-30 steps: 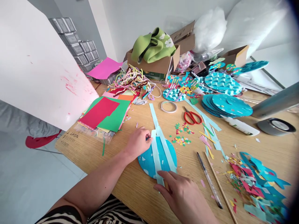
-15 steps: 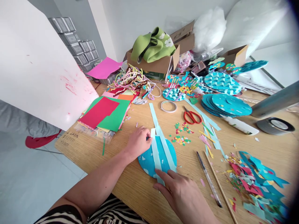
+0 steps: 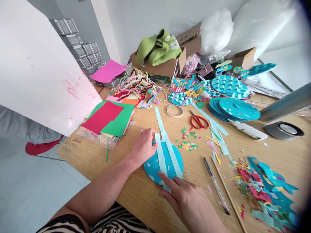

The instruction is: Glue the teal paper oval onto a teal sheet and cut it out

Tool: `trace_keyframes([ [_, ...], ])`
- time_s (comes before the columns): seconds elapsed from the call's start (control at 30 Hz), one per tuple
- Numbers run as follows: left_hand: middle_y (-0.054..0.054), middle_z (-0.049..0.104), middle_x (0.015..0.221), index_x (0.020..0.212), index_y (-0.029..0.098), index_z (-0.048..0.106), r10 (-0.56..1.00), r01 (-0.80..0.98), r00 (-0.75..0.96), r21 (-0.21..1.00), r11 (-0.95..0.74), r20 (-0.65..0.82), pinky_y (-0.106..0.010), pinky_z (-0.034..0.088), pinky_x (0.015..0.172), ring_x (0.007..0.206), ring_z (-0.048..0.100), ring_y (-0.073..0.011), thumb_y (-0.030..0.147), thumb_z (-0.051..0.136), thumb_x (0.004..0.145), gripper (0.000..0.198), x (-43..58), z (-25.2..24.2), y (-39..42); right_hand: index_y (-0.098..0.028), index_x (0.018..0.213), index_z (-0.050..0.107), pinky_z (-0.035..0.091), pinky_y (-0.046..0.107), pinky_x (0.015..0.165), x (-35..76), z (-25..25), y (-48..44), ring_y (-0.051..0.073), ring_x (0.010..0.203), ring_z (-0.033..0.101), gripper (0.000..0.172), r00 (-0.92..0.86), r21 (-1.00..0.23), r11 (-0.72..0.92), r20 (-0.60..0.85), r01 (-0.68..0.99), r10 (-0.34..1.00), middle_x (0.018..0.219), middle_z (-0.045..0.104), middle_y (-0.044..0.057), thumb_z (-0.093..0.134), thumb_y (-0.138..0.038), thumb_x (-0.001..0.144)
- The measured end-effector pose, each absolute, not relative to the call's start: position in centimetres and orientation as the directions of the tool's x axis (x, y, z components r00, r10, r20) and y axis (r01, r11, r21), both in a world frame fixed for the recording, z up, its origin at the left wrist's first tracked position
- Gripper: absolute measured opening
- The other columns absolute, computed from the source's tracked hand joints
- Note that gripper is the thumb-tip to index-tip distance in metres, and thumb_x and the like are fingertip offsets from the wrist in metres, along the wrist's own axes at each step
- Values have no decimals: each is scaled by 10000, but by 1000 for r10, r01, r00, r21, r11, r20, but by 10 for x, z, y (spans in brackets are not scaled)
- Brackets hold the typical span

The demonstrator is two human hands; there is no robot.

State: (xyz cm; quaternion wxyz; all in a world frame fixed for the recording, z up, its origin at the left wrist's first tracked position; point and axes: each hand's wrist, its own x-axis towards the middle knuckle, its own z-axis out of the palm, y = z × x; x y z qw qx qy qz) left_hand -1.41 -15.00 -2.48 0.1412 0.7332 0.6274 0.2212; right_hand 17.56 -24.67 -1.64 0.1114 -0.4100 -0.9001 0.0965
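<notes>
A: Left hand (image 3: 143, 147) flat, unclenched, pinning top of pale strip (image 3: 160, 158). Right hand (image 3: 191, 202) open, forefinger on lower end.
B: Blue disc (image 3: 150, 166) underneath, near front edge of table (image 3: 138, 197). Strip tail hidden under right hand; right wrist cropped.

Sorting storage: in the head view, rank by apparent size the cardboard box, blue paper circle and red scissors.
1. Cardboard box and blue paper circle: about equal, box farther away.
2. Red scissors: smallest.
</notes>
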Motion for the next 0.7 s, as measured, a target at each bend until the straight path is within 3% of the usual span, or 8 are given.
trace_keyframes([
  [0.23,-54,595,976,925,194,546,963,838,197,478,-262,183,-375,456,887,978,548,-227,179,658,784,181,-16,-26,-149,-245,1097,646,414,265,415,176,-18,-248,188,492,660,315,-613,-222,629,147,744,777,656,661,-27,704,-308,793],
  [0.7,-46,593,950,895,188,574,961,835,201,481,-269,190,-365,475,880,947,561,-210,153,648,785,138,-15,-27,-149,-252,1011,666,401,264,429,176,-14,-246,181,518,660,208,-589,-244,612,170,752,790,666,650,-29,686,-319,815],
])
